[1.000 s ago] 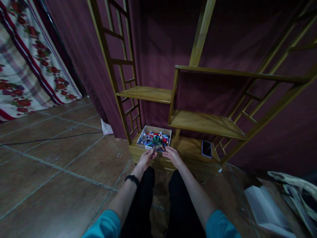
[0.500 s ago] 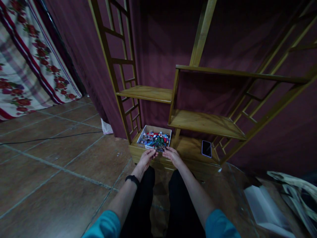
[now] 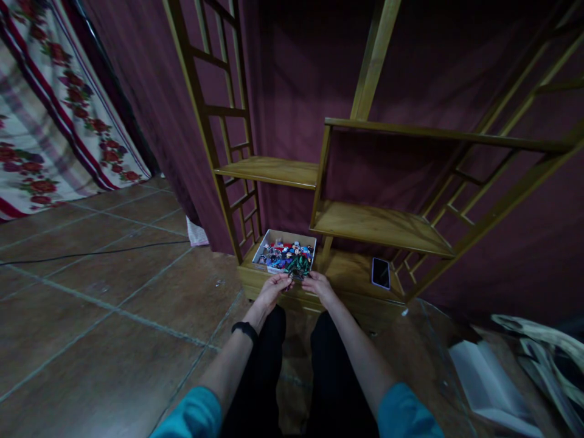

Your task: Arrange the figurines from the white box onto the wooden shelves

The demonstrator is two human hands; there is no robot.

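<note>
Head view. Green bundle (image 3: 297,266): tangled, between both hands at the front edge of a box; exact make too small to tell. Left hand (image 3: 274,286): thumb and fingers pinched on the bundle's near left end. Right hand (image 3: 320,286): fingertips bent against its right end; whether they gripped it could not be told. Working from both sides probably steadied the tangle. Box (image 3: 292,235): pale, shallow, set on the low ledge (image 3: 347,271) of a wooden cabinet (image 3: 383,228), before the knees (image 3: 272,340), presumably for easy reach; its sides likely served to contain the loose trinkets (image 3: 280,249). Phone (image 3: 380,273): flat, farther right on the ledge, apart from the box, perhaps to leave the hands room.
</note>
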